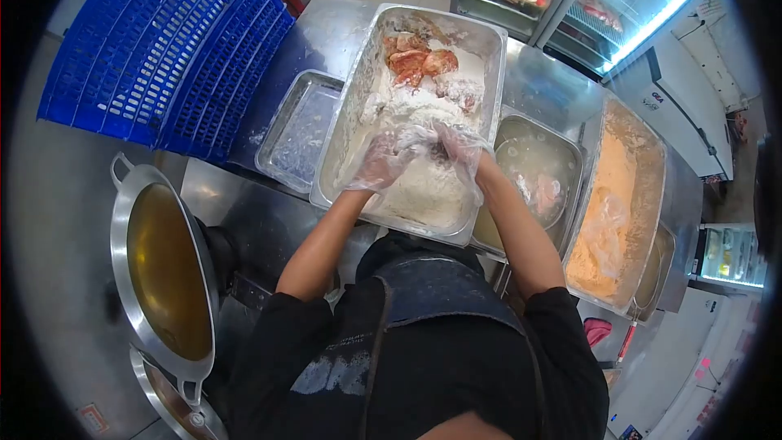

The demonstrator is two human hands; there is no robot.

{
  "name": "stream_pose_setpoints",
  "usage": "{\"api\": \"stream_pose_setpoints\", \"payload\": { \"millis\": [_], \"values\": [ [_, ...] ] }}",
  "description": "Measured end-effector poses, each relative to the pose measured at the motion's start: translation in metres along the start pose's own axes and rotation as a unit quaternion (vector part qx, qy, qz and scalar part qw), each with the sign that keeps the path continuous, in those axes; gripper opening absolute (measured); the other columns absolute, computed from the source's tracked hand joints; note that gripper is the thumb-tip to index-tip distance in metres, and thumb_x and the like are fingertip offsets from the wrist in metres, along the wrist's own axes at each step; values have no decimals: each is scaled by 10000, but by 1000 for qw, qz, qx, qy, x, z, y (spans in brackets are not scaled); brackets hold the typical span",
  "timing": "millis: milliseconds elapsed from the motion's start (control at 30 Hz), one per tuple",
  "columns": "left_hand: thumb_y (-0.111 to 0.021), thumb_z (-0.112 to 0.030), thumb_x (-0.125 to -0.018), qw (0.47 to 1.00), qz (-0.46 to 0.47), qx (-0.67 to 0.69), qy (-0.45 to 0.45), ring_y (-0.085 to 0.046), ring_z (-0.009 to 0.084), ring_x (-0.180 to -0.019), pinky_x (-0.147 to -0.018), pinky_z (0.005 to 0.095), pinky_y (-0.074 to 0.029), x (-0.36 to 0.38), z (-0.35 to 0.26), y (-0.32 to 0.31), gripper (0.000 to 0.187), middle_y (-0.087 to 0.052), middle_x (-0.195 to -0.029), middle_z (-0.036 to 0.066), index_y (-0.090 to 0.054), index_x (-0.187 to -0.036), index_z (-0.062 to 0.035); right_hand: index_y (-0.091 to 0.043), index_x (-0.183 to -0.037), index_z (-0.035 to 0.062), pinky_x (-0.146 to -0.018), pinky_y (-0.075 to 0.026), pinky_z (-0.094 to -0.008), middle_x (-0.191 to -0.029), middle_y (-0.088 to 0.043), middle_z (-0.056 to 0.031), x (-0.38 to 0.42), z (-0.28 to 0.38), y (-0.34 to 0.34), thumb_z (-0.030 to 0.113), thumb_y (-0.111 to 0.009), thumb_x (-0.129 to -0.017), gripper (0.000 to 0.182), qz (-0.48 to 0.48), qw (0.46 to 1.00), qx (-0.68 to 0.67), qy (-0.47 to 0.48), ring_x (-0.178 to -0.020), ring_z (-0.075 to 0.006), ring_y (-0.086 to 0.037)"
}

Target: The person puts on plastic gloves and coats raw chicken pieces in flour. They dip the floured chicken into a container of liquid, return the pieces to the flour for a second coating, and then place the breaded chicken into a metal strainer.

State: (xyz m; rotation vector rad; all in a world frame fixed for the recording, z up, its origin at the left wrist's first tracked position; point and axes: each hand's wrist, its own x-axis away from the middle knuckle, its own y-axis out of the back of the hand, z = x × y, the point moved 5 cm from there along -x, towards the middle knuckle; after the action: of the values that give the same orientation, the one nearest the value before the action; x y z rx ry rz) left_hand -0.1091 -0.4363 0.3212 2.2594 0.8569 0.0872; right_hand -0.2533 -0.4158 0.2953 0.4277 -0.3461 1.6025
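Both hands wear clear plastic gloves dusted with flour, over a deep metal tray (326, 171) of white flour (419, 194). My left hand (381, 160) and my right hand (461, 151) are close together, fingers curled in around a flour-coated piece (423, 140) that is partly hidden by the gloves and flour. Beyond them in the same tray lie reddish marinated meat pieces (414, 63), and another piece dusted white (460, 90) is at the right.
Left are a shallow metal tray (303, 126), blue plastic baskets (155, 41) and a wok of oil (167, 269). Right are a basin of cloudy liquid (529, 155) and a tray of orange powder (611, 220). Lit glass-door fridges (570, 16) stand behind.
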Motion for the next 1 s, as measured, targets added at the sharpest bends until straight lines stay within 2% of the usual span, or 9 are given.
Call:
{"api": "stream_pose_setpoints", "payload": {
  "millis": [133,233,333,367,400,533,600,700,1000],
  "values": [
    [-453,-228,-855,962,-87,203,158,-455,225,-1112,-951,331,-358,14,32,-5,393,-448,-1250,83,-444,-1226,-98,-468,-1185,25,-872,-389,-366,-1134,-519,-153,-14,-2,4,485,-353,-882,562,47,980,186,47,-1019,-230,-493],
    [-444,-203,-861,984,-82,-39,152,-457,215,-1115,-940,307,-373,12,20,-1,387,-446,-1253,80,-445,-1229,-81,-380,-1278,60,-990,-303,-355,-1270,-424,-163,11,28,-15,470,-340,-887,568,24,916,367,162,-1182,-248,-394],
    [-526,-206,-848,735,-155,587,302,-472,226,-1099,-934,295,-373,22,39,-16,532,-406,-1297,54,-320,-1318,-65,-369,-1289,67,-1018,-268,-330,-1305,-397,-153,2,29,-26,440,-360,-887,548,40,895,410,173,-1216,-249,-361],
    [-537,-201,-837,952,-131,186,204,-477,240,-1091,-936,303,-370,24,46,-6,538,-418,-1288,57,-328,-1315,-73,-403,-1265,58,-1013,-271,-320,-1288,-419,-144,-7,19,-26,421,-375,-887,525,62,929,328,163,-1197,-246,-380],
    [-548,-196,-826,964,-77,-250,52,-481,254,-1084,-938,311,-367,24,33,-6,544,-431,-1278,61,-336,-1313,-81,-437,-1242,49,-1007,-274,-311,-1272,-441,-136,-10,10,-27,402,-390,-887,503,80,956,239,149,-1177,-243,-400],
    [-549,-97,-769,817,-70,516,250,-528,237,-1017,-887,336,-415,16,50,-6,478,-521,-1166,112,-435,-1228,-26,-519,-1162,44,-968,-318,-337,-1186,-517,-142,-54,-33,-27,408,-401,-876,478,126,953,178,212,-1099,-257,-469],
    [-543,-77,-744,995,25,52,86,-540,269,-961,-821,361,-429,8,30,11,479,-552,-1091,126,-456,-1214,-40,-533,-1146,59,-962,-323,-343,-1179,-521,-134,-31,-13,-21,415,-393,-874,469,91,950,227,192,-1095,-267,-471],
    [-544,-113,-748,975,-23,-217,-40,-541,312,-855,-734,386,-427,11,43,-3,414,-579,-947,140,-510,-1156,-49,-525,-1150,68,-963,-318,-360,-1189,-510,-135,-10,9,-20,435,-401,-865,481,45,948,282,140,-1099,-288,-461],
    [-507,-223,-802,957,-114,-228,138,-528,346,-692,-623,439,-409,4,44,-36,248,-559,-777,183,-565,-905,-5,-501,-1163,64,-951,-324,-408,-1192,-494,-127,-8,-33,-27,352,-437,-840,437,-214,856,392,258,-1109,-280,-447]
  ]
}}
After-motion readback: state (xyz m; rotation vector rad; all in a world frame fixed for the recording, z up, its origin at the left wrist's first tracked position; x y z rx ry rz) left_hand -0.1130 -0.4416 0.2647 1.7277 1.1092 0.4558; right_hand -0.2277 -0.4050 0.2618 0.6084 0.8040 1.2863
